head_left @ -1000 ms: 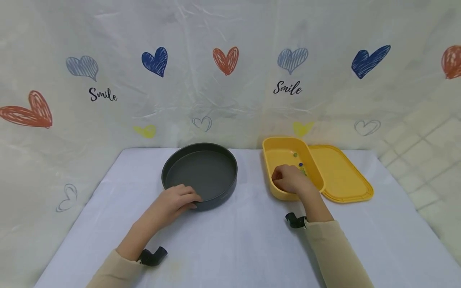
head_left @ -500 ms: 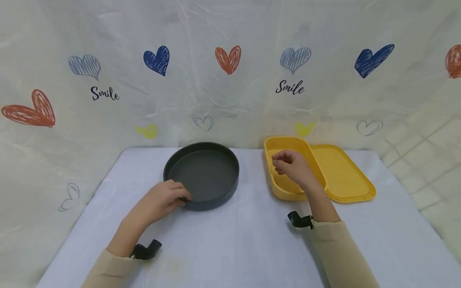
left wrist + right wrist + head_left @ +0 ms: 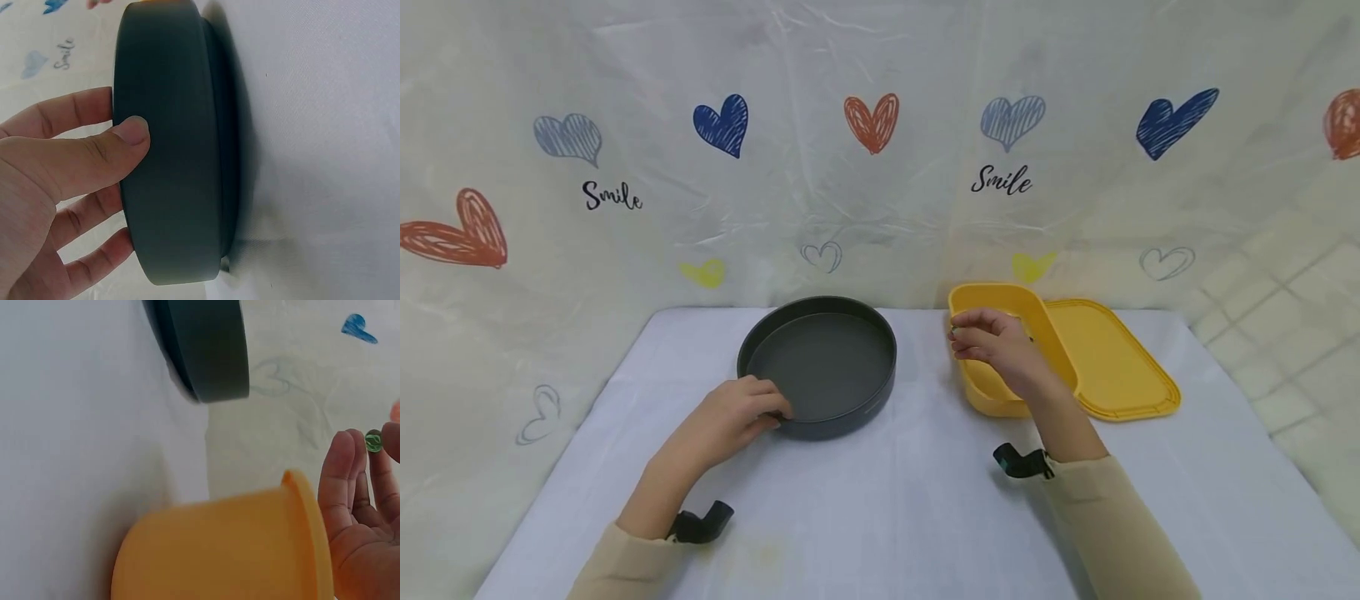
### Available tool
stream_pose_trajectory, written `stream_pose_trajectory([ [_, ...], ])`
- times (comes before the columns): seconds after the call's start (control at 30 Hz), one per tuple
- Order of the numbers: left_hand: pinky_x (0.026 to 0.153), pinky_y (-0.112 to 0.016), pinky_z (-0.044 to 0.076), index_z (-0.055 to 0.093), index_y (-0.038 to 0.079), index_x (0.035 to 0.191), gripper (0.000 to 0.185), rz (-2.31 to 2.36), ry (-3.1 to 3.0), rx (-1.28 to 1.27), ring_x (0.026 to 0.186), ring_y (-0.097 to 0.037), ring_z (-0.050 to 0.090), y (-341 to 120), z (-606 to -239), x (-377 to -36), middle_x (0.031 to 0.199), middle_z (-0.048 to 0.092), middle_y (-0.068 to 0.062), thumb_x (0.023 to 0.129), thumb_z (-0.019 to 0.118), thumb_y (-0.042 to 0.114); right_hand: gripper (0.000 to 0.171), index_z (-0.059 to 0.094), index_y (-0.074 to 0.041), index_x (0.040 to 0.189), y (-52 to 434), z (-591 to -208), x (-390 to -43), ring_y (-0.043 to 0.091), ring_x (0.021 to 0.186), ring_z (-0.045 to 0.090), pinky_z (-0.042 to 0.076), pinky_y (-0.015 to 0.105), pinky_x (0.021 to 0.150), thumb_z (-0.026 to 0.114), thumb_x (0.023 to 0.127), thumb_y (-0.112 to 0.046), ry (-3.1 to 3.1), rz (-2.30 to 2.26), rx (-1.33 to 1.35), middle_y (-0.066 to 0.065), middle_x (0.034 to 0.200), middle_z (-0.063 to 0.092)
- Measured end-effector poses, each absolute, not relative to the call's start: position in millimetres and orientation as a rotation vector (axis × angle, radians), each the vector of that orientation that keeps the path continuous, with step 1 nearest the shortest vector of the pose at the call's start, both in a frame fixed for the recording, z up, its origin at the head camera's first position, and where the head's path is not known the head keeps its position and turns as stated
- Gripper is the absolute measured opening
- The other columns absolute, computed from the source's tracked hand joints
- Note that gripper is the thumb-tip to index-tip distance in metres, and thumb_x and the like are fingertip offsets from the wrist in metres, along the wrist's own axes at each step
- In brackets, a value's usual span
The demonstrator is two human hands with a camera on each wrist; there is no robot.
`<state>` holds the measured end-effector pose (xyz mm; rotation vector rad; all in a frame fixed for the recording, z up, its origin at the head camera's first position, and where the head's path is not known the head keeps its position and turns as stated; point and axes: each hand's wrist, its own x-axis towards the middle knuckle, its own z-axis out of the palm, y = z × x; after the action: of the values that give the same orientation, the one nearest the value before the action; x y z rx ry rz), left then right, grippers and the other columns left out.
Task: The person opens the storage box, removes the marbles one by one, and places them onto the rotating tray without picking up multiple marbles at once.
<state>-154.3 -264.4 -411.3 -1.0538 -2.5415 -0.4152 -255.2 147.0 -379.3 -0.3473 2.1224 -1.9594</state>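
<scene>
The left hand (image 3: 741,414) is gripping the near wall of the dark round pan (image 3: 827,358), which is sitting on the desk (image 3: 895,508), thumb outside and fingers (image 3: 75,115) curled over the rim. The right hand (image 3: 996,346) is hovering above the yellow box (image 3: 981,400), its fingers pinching a small green marble (image 3: 374,440) at the tips. The box's lid (image 3: 1112,362) is lying just beside it.
</scene>
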Motion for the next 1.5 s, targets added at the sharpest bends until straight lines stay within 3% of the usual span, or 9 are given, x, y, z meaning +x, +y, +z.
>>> stream_pose_trajectory([
  [0.17, 0.070, -0.031, 0.050, 0.073, 0.025, 0.093, 0.032, -0.409, -2.554, -1.045, 0.082, -0.010, 0.061, -264, -410, -153, 0.091, 0.066, 0.015, 0.074, 0.086, 0.004, 0.026, 0.059, -0.002, 0.119, 125, -376, -255, 0.022, 0.093, 0.067, 0.058, 0.030, 0.085, 0.064, 0.098, -0.016, 2.094, -1.913, -0.398, 0.010, 0.110, 0.064],
  [0.53, 0.069, -0.031, 0.050, 0.074, 0.026, 0.093, 0.030, -0.396, -2.571, -1.028, 0.081, -0.010, 0.061, -264, -409, -153, 0.090, 0.066, 0.015, 0.074, 0.086, 0.005, 0.029, 0.057, 0.007, 0.123, 71, -371, -258, 0.022, 0.087, 0.065, 0.058, 0.034, 0.083, 0.061, 0.097, -0.006, 2.037, -1.792, -0.517, 0.012, 0.105, 0.066],
  [0.77, 0.069, -0.030, 0.050, 0.074, 0.026, 0.093, 0.031, -0.414, -2.574, -1.026, 0.082, -0.010, 0.061, -263, -410, -153, 0.090, 0.066, 0.015, 0.075, 0.085, 0.003, 0.022, 0.061, 0.001, 0.117, 51, -375, -262, 0.022, 0.088, 0.064, 0.058, 0.035, 0.084, 0.060, 0.097, -0.007, 1.949, -1.787, -0.523, 0.010, 0.103, 0.066],
  [1.07, 0.070, -0.030, 0.050, 0.074, 0.027, 0.093, 0.032, -0.419, -2.590, -1.017, 0.082, -0.009, 0.061, -263, -410, -154, 0.091, 0.066, 0.016, 0.075, 0.085, 0.003, 0.024, 0.060, 0.002, 0.120, 29, -376, -264, 0.025, 0.095, 0.064, 0.057, 0.037, 0.087, 0.060, 0.098, -0.009, 1.947, -1.701, -0.561, 0.013, 0.110, 0.065],
  [1.33, 0.070, -0.029, 0.049, 0.074, 0.027, 0.094, 0.032, -0.404, -2.616, -1.004, 0.082, -0.008, 0.060, -263, -408, -153, 0.092, 0.066, 0.016, 0.075, 0.085, 0.003, 0.018, 0.065, -0.001, 0.112, 3, -381, -263, 0.045, 0.103, 0.062, 0.058, 0.034, 0.080, 0.062, 0.094, -0.006, 2.018, -1.605, -0.606, 0.009, 0.100, 0.067],
  [1.5, 0.070, -0.029, 0.049, 0.074, 0.027, 0.094, 0.033, -0.389, -2.627, -0.996, 0.082, -0.009, 0.059, -262, -407, -153, 0.091, 0.066, 0.015, 0.075, 0.085, 0.003, 0.015, 0.067, -0.004, 0.107, -7, -385, -264, 0.033, 0.089, 0.066, 0.058, 0.034, 0.077, 0.061, 0.093, -0.005, 2.083, -1.489, -0.696, 0.008, 0.096, 0.068],
])
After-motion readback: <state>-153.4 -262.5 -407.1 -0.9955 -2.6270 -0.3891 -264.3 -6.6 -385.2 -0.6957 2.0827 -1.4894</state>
